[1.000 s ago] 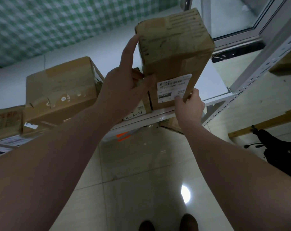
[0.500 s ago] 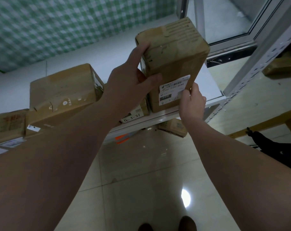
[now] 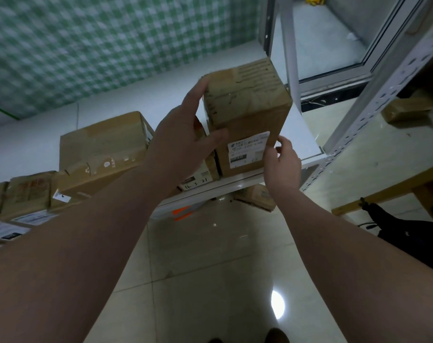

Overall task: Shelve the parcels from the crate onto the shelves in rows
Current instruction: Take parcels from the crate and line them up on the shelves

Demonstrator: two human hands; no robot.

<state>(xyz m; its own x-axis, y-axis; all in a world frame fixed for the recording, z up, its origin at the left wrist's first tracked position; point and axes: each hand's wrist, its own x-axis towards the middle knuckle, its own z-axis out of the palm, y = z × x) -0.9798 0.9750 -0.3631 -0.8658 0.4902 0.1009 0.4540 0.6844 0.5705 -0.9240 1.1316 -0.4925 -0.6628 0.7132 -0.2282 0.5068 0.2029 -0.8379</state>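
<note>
A tall brown cardboard parcel (image 3: 247, 112) with a white label stands upright near the right end of the white shelf (image 3: 299, 139). My left hand (image 3: 185, 139) grips its left side, thumb across the front and fingers up the side. My right hand (image 3: 282, 159) pinches its lower right front corner by the label. A smaller labelled parcel (image 3: 200, 174) sits just left of it, mostly hidden behind my left hand. A large parcel (image 3: 101, 149) and several smaller ones (image 3: 24, 194) stand in a row further left. No crate is in view.
A perforated metal shelf upright (image 3: 374, 100) rises at the right. Another parcel (image 3: 257, 196) lies on the level below. A wooden bench (image 3: 389, 191) and a dark bag (image 3: 408, 233) are at the right on the tiled floor. My shoes (image 3: 275, 336) show at the bottom.
The tall parcel now stands a little further back on the shelf. My left fingers have slid down its side and my right hand stays at the lower corner.
</note>
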